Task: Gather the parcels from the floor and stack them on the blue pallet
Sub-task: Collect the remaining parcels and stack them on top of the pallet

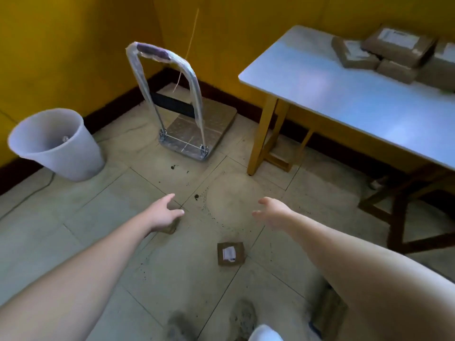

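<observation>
Right hand (273,211) spread; bucket (73,163) holds small object (65,139).

Glossy tabletop (357,94), brown-paper parcel (231,254).

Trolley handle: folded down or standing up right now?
Standing up. The wrapped handle rises from the near edge of the trolley platform, arching well above it.

Both bare arms reach forward, left hand (163,212) and right hand (273,211) empty (fingers loosely spread).
</observation>
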{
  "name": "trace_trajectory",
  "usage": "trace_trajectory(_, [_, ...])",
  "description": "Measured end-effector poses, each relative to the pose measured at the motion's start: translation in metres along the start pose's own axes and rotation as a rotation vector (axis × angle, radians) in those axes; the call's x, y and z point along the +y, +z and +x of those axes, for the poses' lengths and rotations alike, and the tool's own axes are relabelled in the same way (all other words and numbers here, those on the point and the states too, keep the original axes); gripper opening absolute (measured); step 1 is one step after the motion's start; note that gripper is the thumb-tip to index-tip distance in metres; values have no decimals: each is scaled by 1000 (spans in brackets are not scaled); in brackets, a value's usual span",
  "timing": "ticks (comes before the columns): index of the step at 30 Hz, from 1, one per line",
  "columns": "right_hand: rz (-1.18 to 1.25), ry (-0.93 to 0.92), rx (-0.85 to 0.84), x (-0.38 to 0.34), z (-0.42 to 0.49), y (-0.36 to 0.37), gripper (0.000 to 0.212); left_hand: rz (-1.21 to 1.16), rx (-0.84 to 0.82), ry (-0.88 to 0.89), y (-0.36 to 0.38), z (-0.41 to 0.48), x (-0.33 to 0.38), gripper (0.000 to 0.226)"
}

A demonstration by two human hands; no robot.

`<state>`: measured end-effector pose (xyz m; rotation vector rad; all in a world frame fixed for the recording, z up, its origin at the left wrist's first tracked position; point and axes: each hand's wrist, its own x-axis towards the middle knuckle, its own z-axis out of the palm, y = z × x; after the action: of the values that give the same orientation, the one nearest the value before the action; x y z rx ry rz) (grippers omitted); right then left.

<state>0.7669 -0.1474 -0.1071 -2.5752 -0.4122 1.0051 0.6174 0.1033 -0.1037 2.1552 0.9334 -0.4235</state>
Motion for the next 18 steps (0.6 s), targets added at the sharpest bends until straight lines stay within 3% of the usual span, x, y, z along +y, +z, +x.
trace_trajectory(4, [-37,74,-77,26,59,47,62,1,-183,-47,68,60,-32,73])
trace_trajectory(18, [284,315,-148,195,314,348,64,-149,-382,-214,377,305,-193,81])
